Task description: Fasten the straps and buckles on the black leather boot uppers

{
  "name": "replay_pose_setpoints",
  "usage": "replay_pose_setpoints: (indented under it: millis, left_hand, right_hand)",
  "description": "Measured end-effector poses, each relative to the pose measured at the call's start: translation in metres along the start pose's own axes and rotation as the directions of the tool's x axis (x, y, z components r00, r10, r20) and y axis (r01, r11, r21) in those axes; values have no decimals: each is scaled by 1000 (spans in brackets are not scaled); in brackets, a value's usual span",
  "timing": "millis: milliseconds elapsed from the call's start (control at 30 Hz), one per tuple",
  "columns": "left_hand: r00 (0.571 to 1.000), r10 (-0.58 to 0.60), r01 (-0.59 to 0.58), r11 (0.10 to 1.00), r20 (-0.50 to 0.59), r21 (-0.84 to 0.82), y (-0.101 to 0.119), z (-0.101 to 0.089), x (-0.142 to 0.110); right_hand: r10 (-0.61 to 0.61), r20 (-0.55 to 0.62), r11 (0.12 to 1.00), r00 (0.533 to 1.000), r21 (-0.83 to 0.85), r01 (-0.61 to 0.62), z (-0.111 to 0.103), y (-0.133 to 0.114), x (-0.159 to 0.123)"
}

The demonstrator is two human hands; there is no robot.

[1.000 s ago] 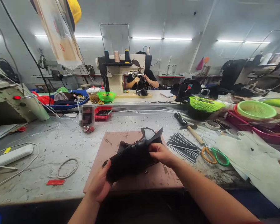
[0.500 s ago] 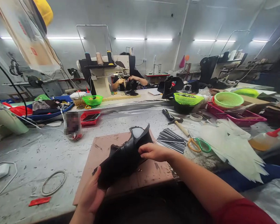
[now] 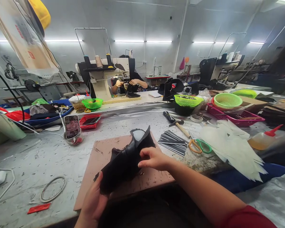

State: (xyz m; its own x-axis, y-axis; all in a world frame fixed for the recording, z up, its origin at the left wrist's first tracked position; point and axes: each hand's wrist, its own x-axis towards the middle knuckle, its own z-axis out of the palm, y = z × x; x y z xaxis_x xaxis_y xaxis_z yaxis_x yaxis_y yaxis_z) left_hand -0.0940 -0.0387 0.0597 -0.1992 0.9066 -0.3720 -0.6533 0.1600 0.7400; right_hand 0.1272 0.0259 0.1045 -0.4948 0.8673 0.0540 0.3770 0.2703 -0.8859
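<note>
A folded black leather piece (image 3: pixel 123 163) with a white inner lining hangs just above a brown cutting board (image 3: pixel 102 152) on the grey worktable. My left hand (image 3: pixel 93 201) grips its lower near end, thumb on top. Pinching its upper right edge is my right hand (image 3: pixel 153 158), fingers pressed together. Both hands are closed on the same piece.
Right of the board lie black strips (image 3: pixel 172 139), a hammer (image 3: pixel 178 124), orange-green scissors (image 3: pixel 199 146), white cut sheets (image 3: pixel 232 147) and a glue bottle (image 3: pixel 263 139). Green baskets (image 3: pixel 187 100) and a pink tray (image 3: pixel 235 117) stand behind. A phone (image 3: pixel 72 126) leans left. Opposite, another person works at a sewing machine (image 3: pixel 102 79).
The view has swung to the right, showing more of the table's right side. The leather piece has tilted a little; both hands keep their hold.
</note>
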Motion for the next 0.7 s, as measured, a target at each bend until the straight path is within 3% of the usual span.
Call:
replay_pose_setpoints:
  millis: [167, 333, 433, 500, 600, 700]
  left_hand:
    - [999, -13, 13, 1000, 34, 6, -3, -1, -1]
    - [990, -124, 130, 987, 60, -99, -10, -7, 0]
    - [988, -141, 148, 980, 59, -130, -14, -9, -1]
    - [996, -81, 86, 989, 46, -121, -14, -10, -1]
    - [994, 112, -112, 993, 9, -27, -12, -10, -1]
    - [974, 224, -221, 947, 15, 231, -10, -7, 4]
  right_hand:
    - [9, -185, 997, 983, -69, -22, 10, -4, -14]
    - [-1, -208, 985, 978, 166, 36, 33, 15, -21]
    - [-59, -218, 975, 974, 198, 103, 40, 23, -23]
    - [-145, -209, 980, 967, 105, 169, 38, 15, -25]
    - [-353, -224, 926, 908, -222, 305, 30, -12, -27]
    - [-509, -135, 698, 850, -643, 316, 28, -35, -20]
